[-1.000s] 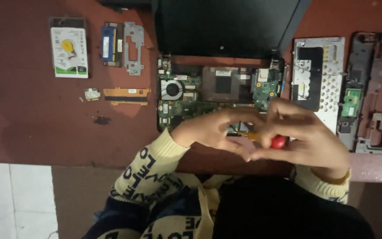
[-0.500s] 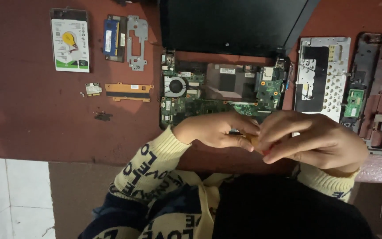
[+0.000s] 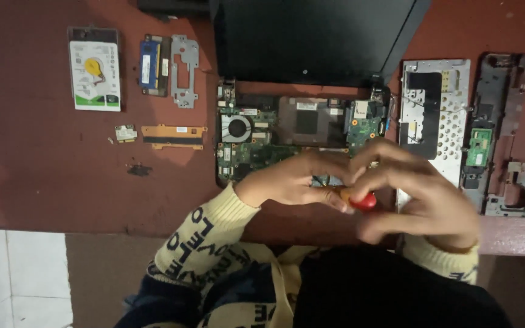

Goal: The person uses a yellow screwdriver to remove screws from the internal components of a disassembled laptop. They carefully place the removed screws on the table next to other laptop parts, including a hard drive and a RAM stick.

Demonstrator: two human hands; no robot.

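Note:
An opened laptop lies on the reddish table [image 3: 44, 182], its green motherboard [image 3: 262, 136] with a round fan [image 3: 237, 129] exposed and the dark screen [image 3: 311, 36] tilted back. My left hand [image 3: 290, 182] and my right hand [image 3: 420, 194] meet over the board's near edge. Between them is a small screwdriver with a red end [image 3: 364, 201]. My right hand's fingers wrap its handle, and my left fingertips pinch the shaft close by. The tip is hidden under my fingers.
Removed parts lie around: a hard drive [image 3: 95, 68], a memory module [image 3: 154, 65], a metal bracket [image 3: 185, 70], a small card [image 3: 126, 133] and an orange strip [image 3: 173, 136] at left. At right sit a perforated metal plate [image 3: 435, 115] and a dark casing frame [image 3: 518, 133].
My hands stayed together over the board's near edge. The screwdriver's red end, hidden half a second ago, shows again between them. The camera view shifted slightly.

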